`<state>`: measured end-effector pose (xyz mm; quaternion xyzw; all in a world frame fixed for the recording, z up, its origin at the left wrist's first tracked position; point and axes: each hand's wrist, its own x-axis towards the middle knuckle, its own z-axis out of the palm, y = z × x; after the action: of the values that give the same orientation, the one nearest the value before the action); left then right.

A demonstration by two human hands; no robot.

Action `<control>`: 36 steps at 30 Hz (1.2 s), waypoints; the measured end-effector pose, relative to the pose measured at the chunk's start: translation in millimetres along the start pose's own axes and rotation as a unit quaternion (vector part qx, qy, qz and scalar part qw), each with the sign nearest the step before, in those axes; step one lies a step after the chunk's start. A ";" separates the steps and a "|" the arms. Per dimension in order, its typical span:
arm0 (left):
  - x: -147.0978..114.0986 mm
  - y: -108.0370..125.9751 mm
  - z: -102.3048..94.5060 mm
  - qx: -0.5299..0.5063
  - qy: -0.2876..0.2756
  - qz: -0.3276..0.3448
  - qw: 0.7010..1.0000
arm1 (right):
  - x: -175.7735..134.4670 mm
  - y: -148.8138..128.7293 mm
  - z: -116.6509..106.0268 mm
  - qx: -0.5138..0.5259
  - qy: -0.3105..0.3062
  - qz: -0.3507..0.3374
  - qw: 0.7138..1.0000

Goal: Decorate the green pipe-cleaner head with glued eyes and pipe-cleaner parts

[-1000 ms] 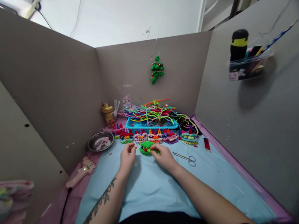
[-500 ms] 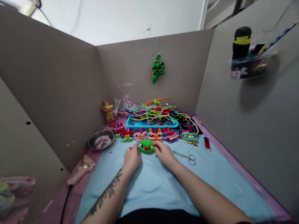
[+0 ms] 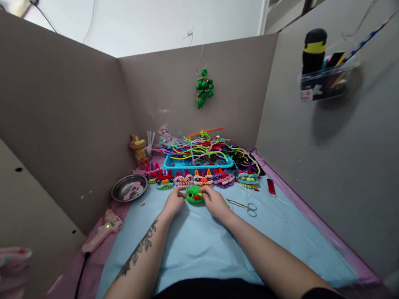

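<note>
A small green pipe-cleaner animal head with a dark round eye and red parts lies on the light blue cover between my hands. My left hand has its fingertips closed against the head's left edge. At the head's right side, my right hand pinches a small yellow-green piece that touches it; my fingers partly hide that side. Behind stands a row of similar coloured heads, among them a pink one and an orange-and-cream one. Scissors lie right of my right hand.
A blue tray heaped with pipe cleaners stands at the back. At left are a metal bowl and a pink glue gun with a lit green light. Grey partitions enclose the table; a clear holder hangs at right.
My right fingers have moved slightly left over the green head with the yellow-green piece. The left fingers now reach against its left edge. The whole view has shifted a little.
</note>
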<state>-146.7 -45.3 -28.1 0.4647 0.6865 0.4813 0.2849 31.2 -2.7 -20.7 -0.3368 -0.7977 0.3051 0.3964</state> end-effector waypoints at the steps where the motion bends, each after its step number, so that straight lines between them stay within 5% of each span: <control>1: -1.8 0.7 0.4 -0.018 -0.011 -0.006 1.000 | 0.7 1.5 -0.5 -0.005 0.008 0.003 1.000; 4: -8.9 7.2 -0.2 -0.123 -0.048 -0.047 0.990 | 2.4 5.9 -3.0 -0.008 0.030 0.018 0.999; 9: -18.6 22.5 -0.7 -0.361 -0.092 -0.139 0.918 | 2.1 6.9 -5.8 -0.002 0.031 0.019 0.999; 14: -24.6 30.7 0.8 -0.387 -0.090 -0.188 0.898 | -0.4 2.0 -6.6 -0.005 0.015 0.001 1.000; 20: -26.1 34.3 -2.8 -0.468 -0.058 -0.163 0.867 | -2.3 -4.0 -10.6 0.060 0.076 0.022 0.995; 24: -29.9 37.5 -1.1 -0.529 -0.027 -0.138 0.837 | -6.3 -17.0 -13.4 0.118 0.059 -0.012 0.991; 30: -40.8 40.5 7.7 -0.569 -0.022 -0.131 0.811 | -13.4 -33.9 -11.4 0.077 0.017 -0.061 0.995; 36: -46.7 39.9 15.1 -0.573 -0.014 -0.135 0.808 | -15.6 -34.2 -8.2 0.055 0.045 -0.063 0.996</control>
<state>-100.6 -77.7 0.6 0.1268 0.3376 0.7374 0.5710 35.1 -33.1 2.6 -0.2773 -0.7807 0.3072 0.4683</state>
